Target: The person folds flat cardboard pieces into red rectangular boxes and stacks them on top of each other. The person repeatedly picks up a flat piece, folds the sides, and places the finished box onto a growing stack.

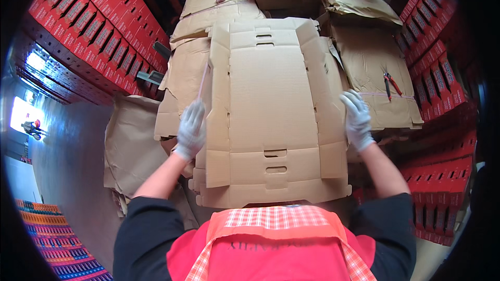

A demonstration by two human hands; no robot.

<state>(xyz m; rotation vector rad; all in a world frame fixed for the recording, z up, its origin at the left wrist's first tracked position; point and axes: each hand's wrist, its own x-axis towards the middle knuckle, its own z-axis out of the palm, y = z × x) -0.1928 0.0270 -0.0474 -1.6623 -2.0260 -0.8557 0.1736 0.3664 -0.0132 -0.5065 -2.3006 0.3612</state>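
A brown cardboard box blank [271, 93] lies inside up in front of me. Its side panels are partly raised, and slotted handholes run through both end panels. Beside its left panel is my left hand [191, 130], in a white glove, with the fingers stretched forward and nothing visible in it. At the right panel, my right hand [358, 119] is also gloved, its fingers extended and the palm toward the cardboard. Whether either hand actually touches the panels I cannot tell. More flat cardboard [179, 83] lies beneath and around the blank.
Red-handled pliers [390, 84] rest on a cardboard stack at the right. Red boxes [99, 26] are piled high at the left, and more red boxes [437, 80] stand at the right. Colourful stacked crates [62, 239] fill the lower left. A distant person [33, 129] is near a bright opening.
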